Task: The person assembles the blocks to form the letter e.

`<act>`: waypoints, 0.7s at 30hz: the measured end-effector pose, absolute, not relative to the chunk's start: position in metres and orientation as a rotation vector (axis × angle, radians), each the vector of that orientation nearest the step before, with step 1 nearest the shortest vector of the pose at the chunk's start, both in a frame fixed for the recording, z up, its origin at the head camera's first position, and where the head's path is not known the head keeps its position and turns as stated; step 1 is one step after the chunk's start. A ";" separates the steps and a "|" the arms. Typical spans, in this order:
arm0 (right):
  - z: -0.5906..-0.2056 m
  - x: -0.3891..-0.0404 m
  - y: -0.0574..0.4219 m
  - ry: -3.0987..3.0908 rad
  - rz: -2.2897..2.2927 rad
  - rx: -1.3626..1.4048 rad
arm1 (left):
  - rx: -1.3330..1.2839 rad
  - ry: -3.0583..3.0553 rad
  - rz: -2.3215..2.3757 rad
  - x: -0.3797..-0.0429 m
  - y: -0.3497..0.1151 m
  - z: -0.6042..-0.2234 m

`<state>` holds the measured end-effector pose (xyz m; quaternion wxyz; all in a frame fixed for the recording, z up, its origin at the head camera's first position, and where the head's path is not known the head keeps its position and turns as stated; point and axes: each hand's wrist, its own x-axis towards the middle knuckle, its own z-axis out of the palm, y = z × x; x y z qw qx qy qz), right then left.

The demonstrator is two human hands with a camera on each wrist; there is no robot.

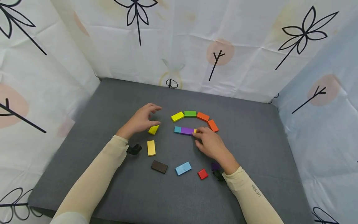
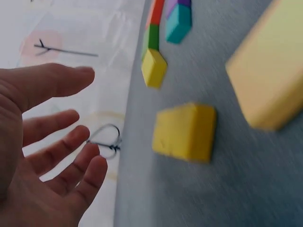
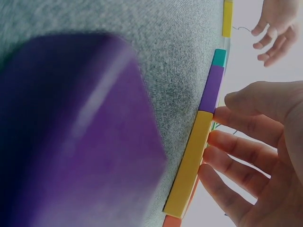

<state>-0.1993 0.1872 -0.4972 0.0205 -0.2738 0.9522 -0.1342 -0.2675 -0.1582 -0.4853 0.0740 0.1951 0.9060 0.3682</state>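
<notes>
My left hand (image 1: pixel 140 119) hovers with spread fingers over a yellow block (image 1: pixel 153 130) at the left of the table. In the left wrist view its fingers and thumb are apart and hold nothing, with the same block lying beyond them. My right hand (image 1: pixel 210 143) is at the right end of a straight row made of a teal block (image 1: pixel 177 129), a purple block (image 1: pixel 186 131) and an amber block (image 3: pixel 189 165). Its fingertips rest along the amber block's side in the right wrist view, and the thumb stays off it.
Behind the row, a yellow (image 1: pixel 177 116), a green (image 1: pixel 190 114) and two orange blocks (image 1: pixel 203 116) form an arc. Nearer lie a pale yellow (image 1: pixel 151 148), a dark brown (image 1: pixel 159 167), a light blue (image 1: pixel 183 168), a red (image 1: pixel 202 174) and a dark purple block (image 1: pixel 215 166). Patterned cloth surrounds the grey table (image 1: pixel 173 199).
</notes>
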 end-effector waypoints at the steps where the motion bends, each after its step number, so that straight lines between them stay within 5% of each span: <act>1: -0.497 -0.199 0.188 2.953 -0.416 -0.847 | 0.585 2.715 1.095 -0.267 -0.162 -0.487; 21: -0.497 -0.196 0.189 2.957 -0.410 -0.847 | 0.665 2.617 0.964 -0.256 -0.182 -0.523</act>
